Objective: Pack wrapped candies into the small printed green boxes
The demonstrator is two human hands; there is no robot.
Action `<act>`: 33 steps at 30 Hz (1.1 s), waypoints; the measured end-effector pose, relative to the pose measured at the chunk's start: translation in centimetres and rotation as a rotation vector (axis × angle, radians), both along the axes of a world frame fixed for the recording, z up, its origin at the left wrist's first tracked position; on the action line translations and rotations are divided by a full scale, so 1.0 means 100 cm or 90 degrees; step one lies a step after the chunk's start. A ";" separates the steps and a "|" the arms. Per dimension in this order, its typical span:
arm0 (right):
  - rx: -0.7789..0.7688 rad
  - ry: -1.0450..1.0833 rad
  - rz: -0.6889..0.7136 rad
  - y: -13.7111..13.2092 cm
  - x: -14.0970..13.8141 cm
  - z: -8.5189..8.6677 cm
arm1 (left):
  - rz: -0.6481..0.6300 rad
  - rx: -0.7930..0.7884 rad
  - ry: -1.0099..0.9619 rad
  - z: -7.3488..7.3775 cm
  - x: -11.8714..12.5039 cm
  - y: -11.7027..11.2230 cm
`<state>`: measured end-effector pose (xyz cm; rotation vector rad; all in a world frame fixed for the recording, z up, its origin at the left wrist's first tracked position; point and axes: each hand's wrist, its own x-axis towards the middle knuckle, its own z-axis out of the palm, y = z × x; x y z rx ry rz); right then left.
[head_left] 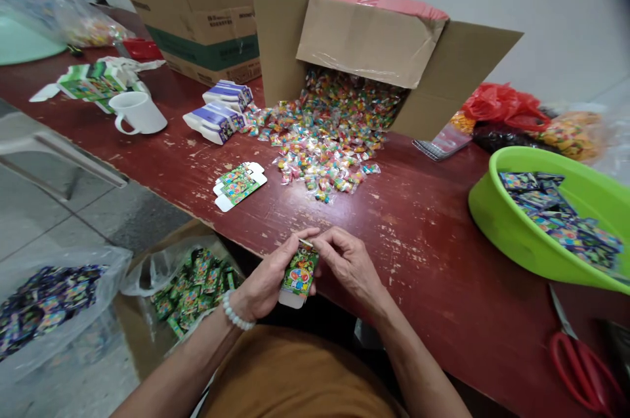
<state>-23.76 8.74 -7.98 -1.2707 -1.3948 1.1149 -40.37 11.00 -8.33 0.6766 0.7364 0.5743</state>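
A: What's going on in this one?
B: Left hand [268, 280] is gripping a small green box [299, 273], upright, just off the near edge of the table [433, 228], above the lap. Fingers are curling round its sides, closed on it.
A: Right hand [347, 264]?
B: It's pinching at the box's top end, thumb and forefinger tips together on the flap. The other fingers are half curled and holding nothing.
A: So which step?
B: Looks like the top flap is being worked, tucked or opened. Can't tell which, since the fingertips are covering it. The bottom end is showing white below the left palm.
A: Anything inside the box?
B: Can't tell.
A: What does a further move on it call for?
B: My guess: the left hand steadying the box without crushing it, and the right fingertips working finely on that thin card flap. It's light cardboard and bends easily.
A: What's around it?
B: A candy pile [325, 142] is spilling from a tipped carton [369, 44] mid-table, well apart from the hands. Flat boxes [239, 185] are lying between the pile and the hands. Blue boxes [221, 113] and a mug [138, 113] are sitting further left.
A: And on the right?
B: A basin [516, 234] is holding dark packets, with scissors [585, 359] near the table's corner. A bag [197, 287] of green boxes is sitting down by the left knee.
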 end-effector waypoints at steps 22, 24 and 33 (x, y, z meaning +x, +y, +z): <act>-0.054 0.077 -0.023 0.014 -0.003 -0.005 | 0.026 0.029 0.112 -0.001 0.011 0.006; -0.074 0.079 -0.030 0.018 -0.004 -0.005 | 0.023 0.018 0.130 -0.001 0.011 0.008; -0.062 0.136 0.066 0.013 -0.006 0.007 | 0.014 0.028 0.114 0.000 0.005 0.011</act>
